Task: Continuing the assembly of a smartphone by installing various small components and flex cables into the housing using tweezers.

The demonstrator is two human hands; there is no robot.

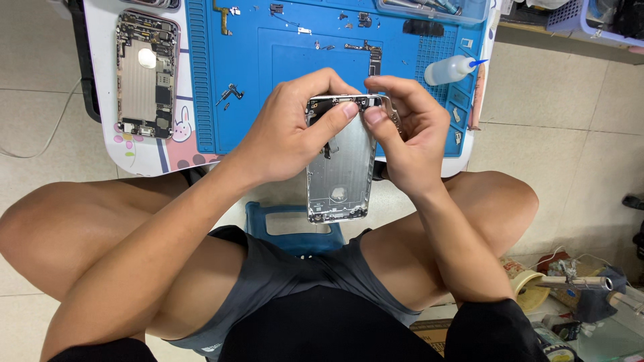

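Phone shell (341,167) held off the counter (134,151), over the lap, just past its near edge; inside faces up, likely so both thumbs can reach the top end. Left hand (288,131) clamped on the shell's top-left, thumb across. Right hand (402,127) pinches the top-right corner, fingers curled. Second phone body (145,74) lies at the counter's left edge, blue mat (268,67) beside it.

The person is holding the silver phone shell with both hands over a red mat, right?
Not quite. Both hands, left hand and right hand, do hold the silver phone shell, but the mat on the table behind it is blue, not red. The head view shows this.
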